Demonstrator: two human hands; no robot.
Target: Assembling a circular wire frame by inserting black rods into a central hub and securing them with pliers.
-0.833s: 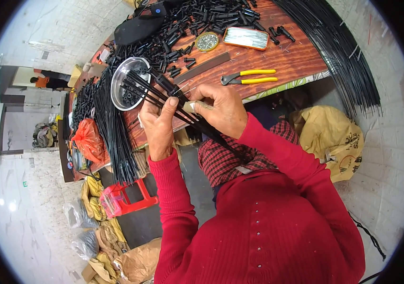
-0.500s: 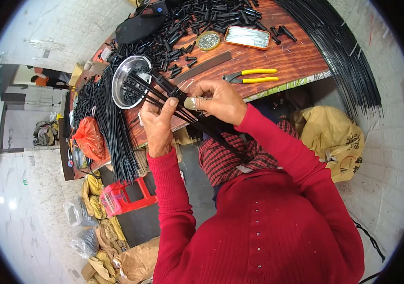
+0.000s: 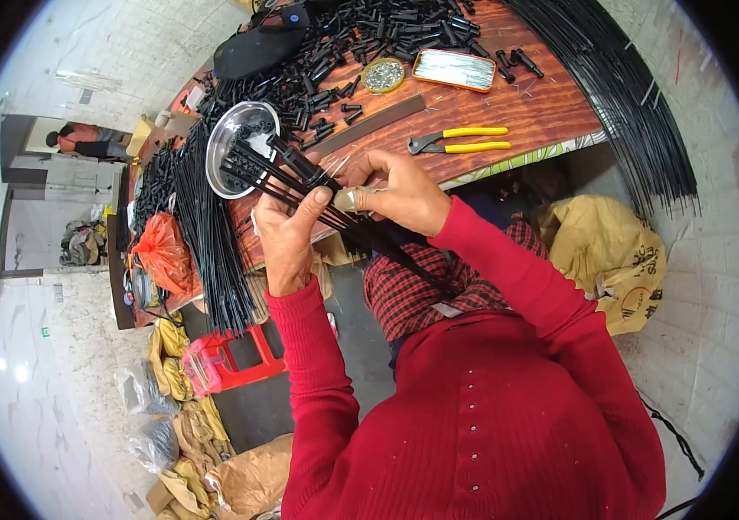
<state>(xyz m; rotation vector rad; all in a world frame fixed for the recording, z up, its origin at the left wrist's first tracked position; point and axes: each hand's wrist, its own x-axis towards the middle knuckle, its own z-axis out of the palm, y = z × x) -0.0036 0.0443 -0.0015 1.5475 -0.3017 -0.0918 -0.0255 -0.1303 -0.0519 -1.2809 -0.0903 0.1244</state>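
Observation:
My left hand (image 3: 289, 236) is closed around a bundle of thin black rods (image 3: 378, 244), which look like umbrella ribs. The rods fan out past my fingers and run down toward my lap. A black tubular fitting (image 3: 293, 158) sticks up from the bundle, its lower part among the rods. My right hand (image 3: 406, 192) is pinched at the fitting's lower end, with a tan wrap (image 3: 349, 200) on the thumb. Thin pale wires (image 3: 340, 165) poke up between my hands. What my right fingertips grip is hidden.
On the table (image 3: 551, 108) are yellow-handled pliers (image 3: 465, 139), a metal bowl (image 3: 216, 160) of black parts, a tin of pins (image 3: 453, 69), a round dish of small metal bits (image 3: 383, 75) and heaped black fittings (image 3: 369, 39). More rods (image 3: 205, 225) lie left. A red stool (image 3: 252, 357) stands below.
The fitting and rods have shifted slightly down and right, and the fitting leans a little more. My right hand has stayed pinched beside it. A distant person in the doorway has moved.

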